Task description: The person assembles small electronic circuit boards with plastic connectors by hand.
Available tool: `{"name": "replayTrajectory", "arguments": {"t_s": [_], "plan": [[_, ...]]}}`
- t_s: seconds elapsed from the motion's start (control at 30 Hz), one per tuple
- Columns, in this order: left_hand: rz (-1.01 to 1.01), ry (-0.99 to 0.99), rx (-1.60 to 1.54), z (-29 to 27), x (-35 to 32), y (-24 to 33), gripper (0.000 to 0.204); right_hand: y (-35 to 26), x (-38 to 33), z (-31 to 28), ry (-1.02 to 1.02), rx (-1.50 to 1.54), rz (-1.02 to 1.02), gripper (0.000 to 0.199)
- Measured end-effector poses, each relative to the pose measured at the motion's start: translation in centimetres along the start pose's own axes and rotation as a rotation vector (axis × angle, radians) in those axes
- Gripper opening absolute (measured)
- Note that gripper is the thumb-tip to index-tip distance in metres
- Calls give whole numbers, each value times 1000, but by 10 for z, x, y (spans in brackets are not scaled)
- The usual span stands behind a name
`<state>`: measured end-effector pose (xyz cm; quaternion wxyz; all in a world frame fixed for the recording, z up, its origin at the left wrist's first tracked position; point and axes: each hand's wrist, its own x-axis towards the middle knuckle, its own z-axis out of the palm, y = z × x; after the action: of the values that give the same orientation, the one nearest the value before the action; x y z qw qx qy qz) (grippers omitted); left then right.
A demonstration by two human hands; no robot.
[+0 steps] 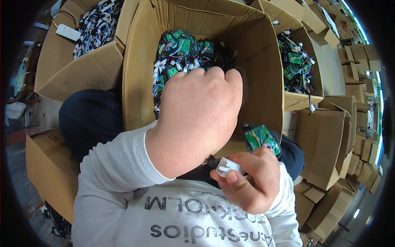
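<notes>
My left hand (201, 107) is closed in a fist over the middle cardboard box (140, 70), back of the hand up. Its fingers are curled underneath, so whatever they hold is hidden. In that box lies a heap of green circuit boards (179, 47) with coloured wires and white plugs. Close to my chest, my right hand (255, 181) pinches a white plastic connector (227, 166) between thumb and fingers. A small black connector (212, 161) sits right beside the white one. Just beyond the right fingers is a green circuit board (259, 138) with wires, slightly blurred.
At the upper left, an open box (92, 70) holds a pile of wired connectors (98, 26) and a white rectangular block (68, 32). Another box (302, 100) of circuit boards (294, 61) stands to the right. Open cartons (319, 144) line the right side; one more (51, 177) is at lower left.
</notes>
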<state>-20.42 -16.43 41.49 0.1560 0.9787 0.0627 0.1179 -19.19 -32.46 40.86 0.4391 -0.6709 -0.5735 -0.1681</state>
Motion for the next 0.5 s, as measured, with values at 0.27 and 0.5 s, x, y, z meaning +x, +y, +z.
{"name": "replayTrajectory", "arguments": {"t_s": [0.27,0.5], "plan": [[18,51,22,-1,2,-3,8,-2,-2,-8,-110,-198,-91,26],[27,86,49,3,1,1,8,-5,-6,-1,-96,-253,-47,27]]}}
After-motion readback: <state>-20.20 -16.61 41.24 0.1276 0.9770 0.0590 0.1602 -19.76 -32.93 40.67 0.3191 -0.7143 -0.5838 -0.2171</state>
